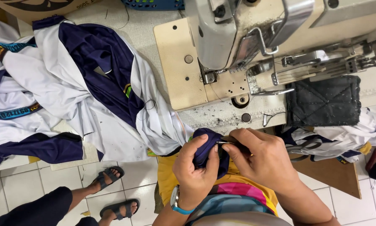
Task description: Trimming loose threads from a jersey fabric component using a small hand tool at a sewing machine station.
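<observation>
Fingers (202, 144) of your left hand (194, 167) are curled tight around a bunched fold of dark navy blue fabric (207, 144), thumb on one side and the rest wrapped over the top. Your right hand (263, 159) is closed in a pinch on a small slim metal tool (226, 142), its tip lying against the navy fold; whether it is a snip or tweezers you cannot tell from here. Both hands meet just in front of the table edge, above your lap and its yellow cloth (167, 175).

That navy fold runs on into the heap of white and navy garments (71, 92) spread over the table to your left. Behind your hands stands the cream-coloured industrial sewing machine (238, 50) on its flat bed, with a square black quilted pad (324, 100) just beside it to the right. A pair of grey-handled scissors (301, 146) lies near your right wrist. On the tiled floor at lower left, another person's feet in dark sandals (112, 192) are well apart from you.
</observation>
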